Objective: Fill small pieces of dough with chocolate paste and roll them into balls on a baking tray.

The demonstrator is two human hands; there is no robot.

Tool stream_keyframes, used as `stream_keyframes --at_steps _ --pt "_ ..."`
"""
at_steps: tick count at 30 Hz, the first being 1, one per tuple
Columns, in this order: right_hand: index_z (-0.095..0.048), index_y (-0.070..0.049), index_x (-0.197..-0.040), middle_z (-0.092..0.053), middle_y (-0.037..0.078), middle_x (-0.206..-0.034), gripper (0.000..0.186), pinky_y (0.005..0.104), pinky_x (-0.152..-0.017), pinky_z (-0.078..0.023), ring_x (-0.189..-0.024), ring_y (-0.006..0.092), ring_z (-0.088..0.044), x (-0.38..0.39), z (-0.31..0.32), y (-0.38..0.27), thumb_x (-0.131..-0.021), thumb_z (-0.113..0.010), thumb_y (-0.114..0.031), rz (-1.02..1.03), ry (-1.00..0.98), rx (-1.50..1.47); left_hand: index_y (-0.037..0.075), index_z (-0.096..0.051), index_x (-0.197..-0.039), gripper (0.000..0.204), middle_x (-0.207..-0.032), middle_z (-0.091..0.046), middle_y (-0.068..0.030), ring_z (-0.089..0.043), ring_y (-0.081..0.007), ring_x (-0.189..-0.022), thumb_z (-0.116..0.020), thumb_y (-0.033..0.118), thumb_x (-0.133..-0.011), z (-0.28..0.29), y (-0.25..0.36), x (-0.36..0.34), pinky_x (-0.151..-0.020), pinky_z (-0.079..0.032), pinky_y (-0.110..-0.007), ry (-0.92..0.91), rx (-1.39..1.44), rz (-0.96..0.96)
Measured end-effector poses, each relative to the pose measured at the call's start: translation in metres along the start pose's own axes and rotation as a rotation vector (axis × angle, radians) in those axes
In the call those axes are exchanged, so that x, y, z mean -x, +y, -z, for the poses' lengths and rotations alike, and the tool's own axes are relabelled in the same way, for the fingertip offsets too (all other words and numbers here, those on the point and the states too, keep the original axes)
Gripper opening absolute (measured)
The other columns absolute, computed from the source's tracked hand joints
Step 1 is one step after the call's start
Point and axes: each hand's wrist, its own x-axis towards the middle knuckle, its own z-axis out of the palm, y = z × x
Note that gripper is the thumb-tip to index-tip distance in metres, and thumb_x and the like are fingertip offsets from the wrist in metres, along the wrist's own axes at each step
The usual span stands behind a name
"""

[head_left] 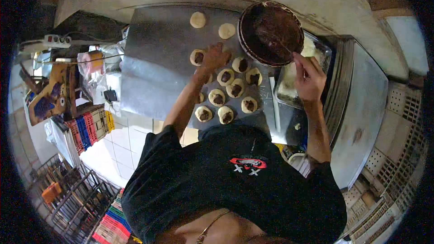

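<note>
Round pieces of pale dough (225, 77) lie on the grey metal table, several topped with dark brown filling. My left hand (216, 57) reaches over the dough with its fingers stretched apart, beside a filled dough round (197, 57); part of the dough under it is hidden. At the back right a round bowl (244, 36) carries dark brown paste (269, 27) and stands tilted. My right hand (311, 77) is closed at the bowl's near right rim, pinching a thin utensil (285, 47) whose far end reaches into the paste. Two plain dough rounds (227, 30) lie at the back.
A metal tray (326, 63) with pale crumbly contents is right of the bowl. A long white strip-like tool (275, 104) lies near the table's right edge. A power strip (57, 40) and stacked coloured crates (92, 126) are at the left; a wall bounds the back.
</note>
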Motion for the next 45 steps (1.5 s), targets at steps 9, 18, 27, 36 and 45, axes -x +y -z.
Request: stream_keyframes --at_steps 9,18,27,36,45 --pt "-0.067 -0.012 -0.092 -0.062 0.005 -0.091 0.023 0.0417 -0.064 -0.055 -0.076 0.0268 -0.065 -0.05 -0.012 0.024 -0.072 -0.059 -0.004 0.357 -0.884 0.6 -0.008 -0.037 -0.134 0.052 -0.127 -0.047 -0.0292 -0.045 -0.0392 -0.121 -0.049 0.022 -0.093 -0.072 -0.063 -0.094 -0.102 -0.036 -0.051 0.259 -0.228 0.082" --pt "-0.071 -0.003 -0.091 -0.07 0.013 -0.082 0.015 0.0336 -0.067 -0.05 -0.071 0.0217 -0.065 -0.057 0.021 0.021 -0.078 -0.071 -0.011 -0.139 -0.706 0.161 -0.009 -0.055 -0.111 0.041 -0.103 -0.062 -0.0249 -0.064 -0.0337 -0.09 -0.06 0.025 -0.087 0.004 -0.02 -0.017 -0.073 -0.054 -0.041 0.374 0.306 0.278" --pt "-0.07 0.0 -0.097 -0.066 0.005 -0.081 0.013 0.0243 -0.063 -0.046 -0.072 0.0099 -0.058 0.034 0.013 -0.053 -0.085 -0.067 -0.003 -0.316 -0.264 -0.529 -0.005 -0.039 -0.133 0.053 -0.133 -0.048 -0.021 -0.047 -0.0342 -0.124 -0.049 0.029 -0.093 0.09 0.137 0.076 -0.107 -0.037 -0.045 0.45 2.116 0.308" --pt "-0.073 -0.004 -0.098 -0.062 0.01 -0.081 0.025 0.0275 -0.062 -0.047 -0.068 0.0195 -0.06 0.062 0.003 -0.074 -0.076 -0.068 0.008 0.176 0.188 -0.228 -0.004 -0.036 -0.137 0.05 -0.145 -0.037 -0.0216 -0.037 -0.0312 -0.133 -0.035 0.028 -0.099 0.145 0.206 0.088 -0.112 -0.03 -0.043 0.36 2.876 0.014" --pt "-0.074 -0.009 -0.097 -0.061 0.009 -0.08 0.034 0.029 -0.064 -0.05 -0.07 0.0218 -0.06 0.062 0.003 -0.035 -0.07 -0.063 0.008 0.143 0.233 -0.157 -0.008 -0.036 -0.134 0.047 -0.139 -0.041 -0.0237 -0.039 -0.0332 -0.131 -0.039 0.022 -0.098 0.121 0.126 0.084 -0.11 -0.034 -0.047 0.467 2.993 -0.185"
